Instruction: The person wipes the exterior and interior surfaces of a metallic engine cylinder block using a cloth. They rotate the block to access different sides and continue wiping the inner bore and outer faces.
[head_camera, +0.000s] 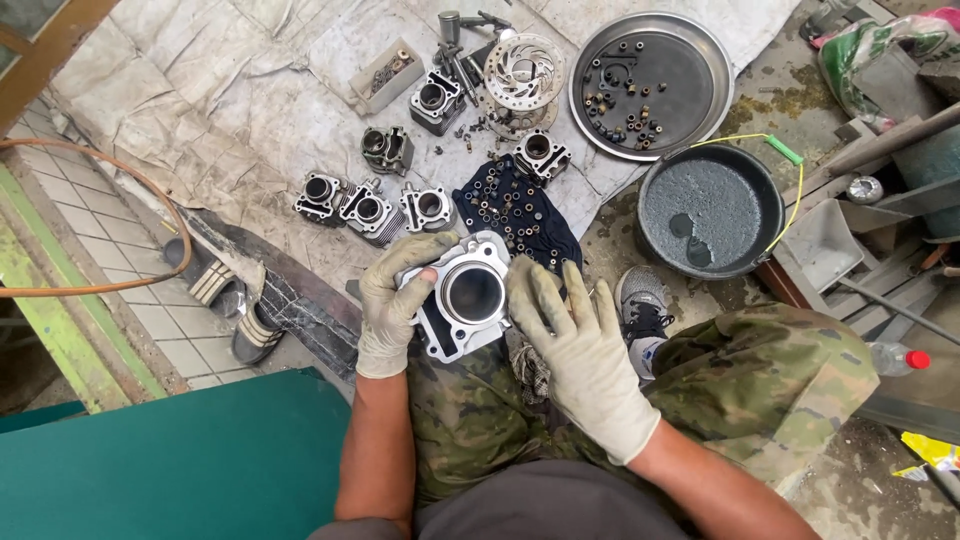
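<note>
Both gloved hands are on one engine cylinder block, which I hold above my lap. My left hand wraps the block's left edge, fingers curled over its top. My right hand lies against the right side, fingers spread flat. Just beyond sits a dark cloth strewn with small parts; three more cylinders stand left of it.

a round metal tray of small parts lay far right, a dark bucket of grey liquid nearer it; smaller cylinder blocks and a brake disc sat on the far cloth
</note>
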